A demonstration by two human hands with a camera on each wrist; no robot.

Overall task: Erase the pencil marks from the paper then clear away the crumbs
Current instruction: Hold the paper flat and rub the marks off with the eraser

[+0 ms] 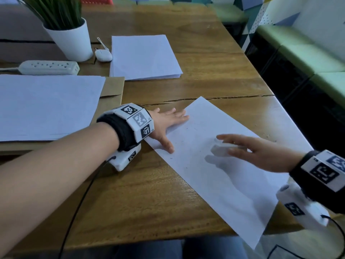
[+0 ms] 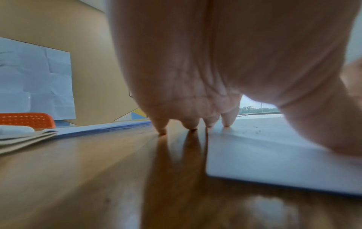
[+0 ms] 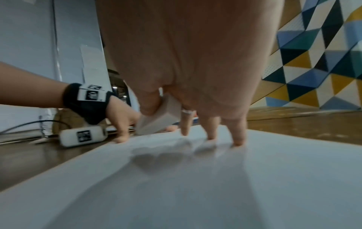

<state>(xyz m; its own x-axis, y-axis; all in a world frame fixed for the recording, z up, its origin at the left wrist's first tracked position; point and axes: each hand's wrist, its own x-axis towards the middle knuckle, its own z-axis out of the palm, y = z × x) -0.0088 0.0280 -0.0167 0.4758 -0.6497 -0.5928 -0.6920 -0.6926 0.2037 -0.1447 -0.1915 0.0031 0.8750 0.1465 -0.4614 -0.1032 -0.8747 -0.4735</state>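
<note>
A white sheet of paper (image 1: 220, 165) lies slanted near the table's front right corner, with small dark crumbs (image 1: 186, 128) scattered on it; crumbs (image 2: 256, 131) also show in the left wrist view. My left hand (image 1: 168, 126) lies flat, fingers straight, pressing the sheet's left edge (image 2: 254, 155). My right hand (image 1: 248, 148) hovers low over the middle of the paper (image 3: 215, 186) and pinches a white eraser (image 1: 220, 149) between thumb and forefinger; the eraser (image 3: 158, 117) is tilted, and the other fingers (image 3: 237, 133) reach straight down to the sheet.
A paper stack (image 1: 143, 57) lies at the back, a larger sheet (image 1: 46, 107) on a brown envelope (image 1: 112, 90) at the left. A potted plant (image 1: 69, 34), power strip (image 1: 48, 67) and white earbud case (image 1: 103, 55) stand behind. The table edge (image 1: 291, 116) drops off to the right.
</note>
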